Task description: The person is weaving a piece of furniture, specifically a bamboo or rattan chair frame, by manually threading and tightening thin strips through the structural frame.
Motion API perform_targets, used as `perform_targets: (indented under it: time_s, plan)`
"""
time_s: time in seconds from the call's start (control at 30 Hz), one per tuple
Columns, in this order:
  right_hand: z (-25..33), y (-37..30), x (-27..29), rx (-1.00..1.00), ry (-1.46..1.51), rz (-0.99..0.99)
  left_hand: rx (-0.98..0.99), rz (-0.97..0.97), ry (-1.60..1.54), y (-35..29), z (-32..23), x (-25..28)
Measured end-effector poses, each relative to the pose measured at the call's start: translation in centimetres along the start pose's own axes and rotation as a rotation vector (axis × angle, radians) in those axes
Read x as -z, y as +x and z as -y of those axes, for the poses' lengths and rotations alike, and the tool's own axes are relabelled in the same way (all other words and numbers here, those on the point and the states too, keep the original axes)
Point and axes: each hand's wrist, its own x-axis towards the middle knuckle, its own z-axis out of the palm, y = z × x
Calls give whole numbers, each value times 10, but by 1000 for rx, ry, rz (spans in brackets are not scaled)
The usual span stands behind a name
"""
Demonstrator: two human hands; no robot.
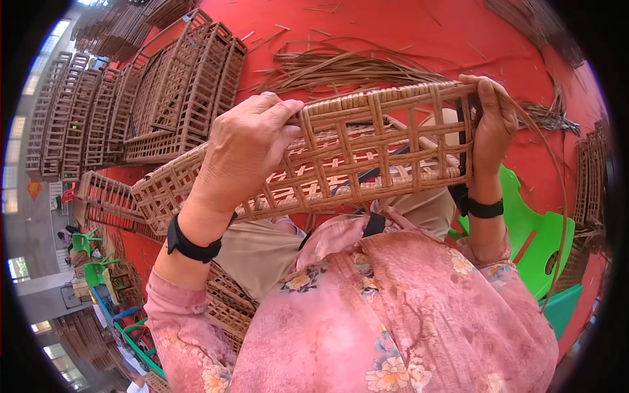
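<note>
A shallow, open-lattice woven basket (363, 192) is tilted on its side above my lap, its wrapped rim turned upward. My left hand (246, 147) is closed on that rim, thumb and fingers pinching it left of the middle. At the right-hand corner, my right hand (493, 124) grips the basket's end with the fingers bent around it. A long, thin brown weaving strip (555, 171) trails from beside the right hand and curves down past the green chair. Both wrists wear black bands. The right fingertips are partly hidden behind the corner.
Stacked woven baskets (180, 98) stand at the far left. A heap of loose weaving strips (341, 65) lies on the red floor (393, 26) ahead. A green plastic chair (534, 239) is close on my right, and more woven pieces (590, 173) stand at the right edge.
</note>
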Motion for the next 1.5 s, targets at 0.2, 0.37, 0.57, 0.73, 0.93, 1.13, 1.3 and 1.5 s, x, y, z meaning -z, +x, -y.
perform_targets:
  time_s: [0.2, 0.37, 0.57, 0.73, 0.93, 1.13, 1.3, 1.5]
  plan:
    - [4, -2, -4, -120, 55, -33, 127, 57, -201, 7, 10, 10]
    - [0, -2, -6, -168, 163, -17, 274, 342, -502, 18, 25, 18]
    - [1, -1, -4, -265, 256, 20, 56, 186, -245, 28, -12, 7]
    - [-2, -2, -7, -207, 263, 7, 33, 79, -63, 33, -25, -6]
    - [-4, -3, -8, -202, 271, 11, -72, 1, 127, 36, -29, -15]
    - [-4, -4, -6, -136, 196, 22, -77, 2, 10, 40, -24, -12]
    - [3, -4, -10, 56, -4, -16, -167, -29, 116, 38, -22, -13]
    - [12, -8, -10, 195, -83, 37, -117, -42, 49, 43, -36, -20]
